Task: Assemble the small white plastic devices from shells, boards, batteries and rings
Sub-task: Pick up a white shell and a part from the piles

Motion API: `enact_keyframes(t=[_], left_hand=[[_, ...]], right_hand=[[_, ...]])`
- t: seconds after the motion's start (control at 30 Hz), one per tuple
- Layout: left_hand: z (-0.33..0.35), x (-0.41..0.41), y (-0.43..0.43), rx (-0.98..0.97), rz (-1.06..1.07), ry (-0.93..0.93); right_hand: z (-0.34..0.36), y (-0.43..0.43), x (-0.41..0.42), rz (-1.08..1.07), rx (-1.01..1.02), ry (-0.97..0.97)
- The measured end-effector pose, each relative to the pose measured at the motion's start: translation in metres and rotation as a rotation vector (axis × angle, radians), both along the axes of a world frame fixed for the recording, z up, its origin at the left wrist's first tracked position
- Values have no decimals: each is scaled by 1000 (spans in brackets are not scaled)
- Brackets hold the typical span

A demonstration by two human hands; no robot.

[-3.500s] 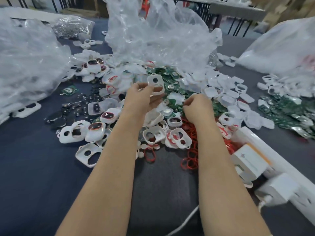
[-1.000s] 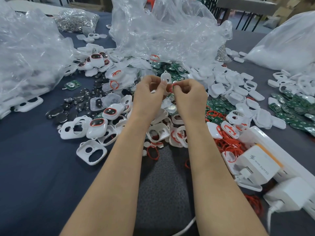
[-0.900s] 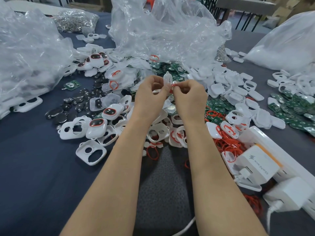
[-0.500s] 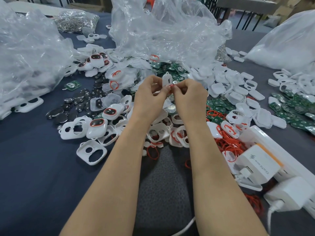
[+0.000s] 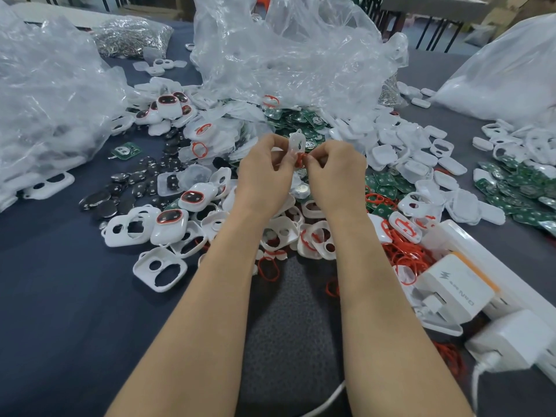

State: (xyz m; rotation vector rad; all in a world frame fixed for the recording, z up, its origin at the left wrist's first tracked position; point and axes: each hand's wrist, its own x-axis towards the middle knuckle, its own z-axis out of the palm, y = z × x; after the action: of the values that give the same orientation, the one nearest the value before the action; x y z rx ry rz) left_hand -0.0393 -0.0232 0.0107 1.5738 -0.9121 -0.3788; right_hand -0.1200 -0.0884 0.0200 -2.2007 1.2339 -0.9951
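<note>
- White shell [image 5: 296, 142]: held up mid-scene over the parts pile, btwn both hands.
- Left hand [image 5: 264, 176]: fingers curled, pinching the shell's left edge.
- Right hand [image 5: 334, 176]: fingertips pinching a red ring [image 5: 301, 160] against the shell's lower edge.
- Green boards [image 5: 301, 118] just beyond; coin batteries [image 5: 126, 191] left; loose rings [image 5: 403, 254] near right.
- Clear plastic bag [image 5: 285, 55] far; charger [image 5: 454, 285] near right.
</note>
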Motion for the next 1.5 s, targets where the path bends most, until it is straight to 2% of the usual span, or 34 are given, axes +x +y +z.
enact_keyframes(t=[0.17,0.47,0.57,0.67,0.77,0.83,0.9,1.0,1.2,1.33,1.5], left_hand=[[-3,0,-2,27,25,-97],[-5,-4,-2,41,-21,-116],[-5,-3,-2,25,23,-130],[-5,4,-2,-11,20,60],[-2,10,4,-124,-66,389],[0,12,6,-174,-112,500],[0,10,6,-197,-127,522],[-1,6,4,-159,-112,426],[-2,4,3,-89,-100,283],[-3,6,3,-113,-91,347],[-4,7,1,-136,-97,446]], right_hand=[[0,1,2,-16,27,34],[1,0,-2,-24,65,61],[-2,2,1,-25,41,34],[-4,0,1,48,161,-139],[-7,-6,-3,189,524,-382],[-10,-8,-3,274,680,-460],[-11,-8,1,292,645,-476],[-11,-6,4,236,539,-439],[-11,-6,4,217,576,-453],[-12,-6,0,308,619,-459],[-12,-2,8,210,476,-352]])
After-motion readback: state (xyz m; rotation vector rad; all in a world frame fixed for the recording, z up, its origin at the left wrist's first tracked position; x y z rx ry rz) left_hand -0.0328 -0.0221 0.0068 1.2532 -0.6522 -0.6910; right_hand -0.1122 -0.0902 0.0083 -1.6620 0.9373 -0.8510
